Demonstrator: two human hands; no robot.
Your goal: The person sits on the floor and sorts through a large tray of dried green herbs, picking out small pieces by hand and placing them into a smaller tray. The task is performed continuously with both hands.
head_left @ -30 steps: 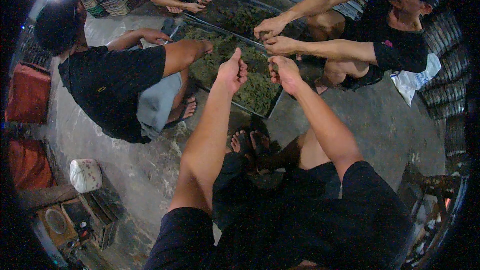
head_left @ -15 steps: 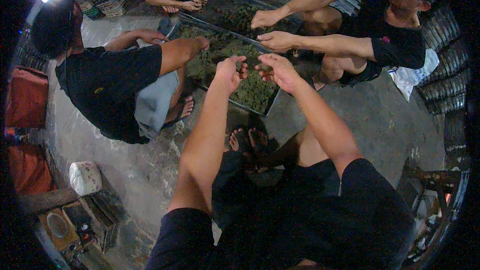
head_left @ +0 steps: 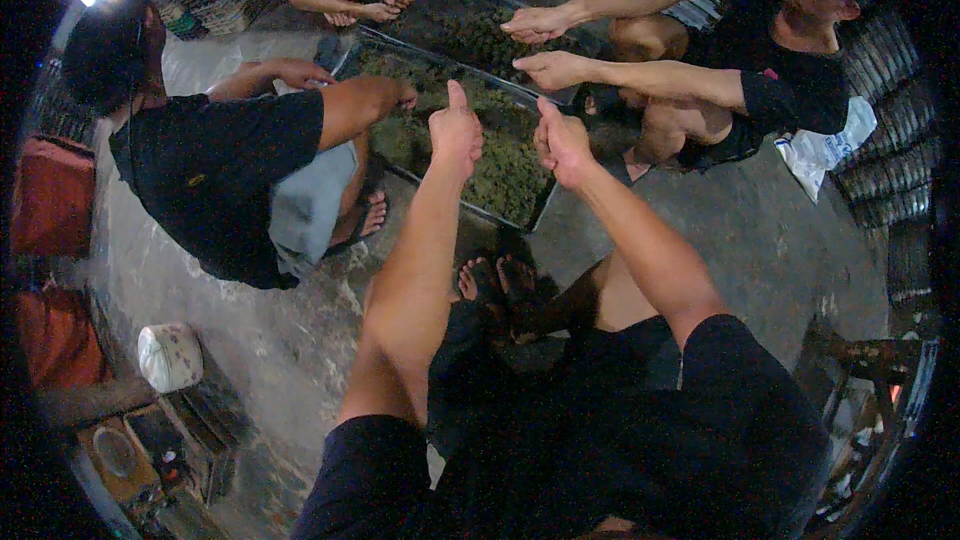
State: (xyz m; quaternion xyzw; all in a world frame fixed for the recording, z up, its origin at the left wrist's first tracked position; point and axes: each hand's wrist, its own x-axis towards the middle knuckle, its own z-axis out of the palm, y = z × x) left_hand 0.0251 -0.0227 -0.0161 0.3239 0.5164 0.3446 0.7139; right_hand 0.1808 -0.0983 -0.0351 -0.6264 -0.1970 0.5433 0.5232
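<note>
The shallow tray [head_left: 543, 210] of greenish-brown clumps [head_left: 505, 168] lies below and between the hands, its length slanting far-left to near-right. The left hand [head_left: 456, 138] is over it, the right hand [head_left: 565, 148] by its right edge. Fingers curl inward; whether closed on anything, I can't tell.

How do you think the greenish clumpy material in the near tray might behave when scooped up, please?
The greenish clumpy material would probably crumble, since its surface looks loose and broken up. Fallen bits may stay inside the near tray, whose rim looks raised.
</note>
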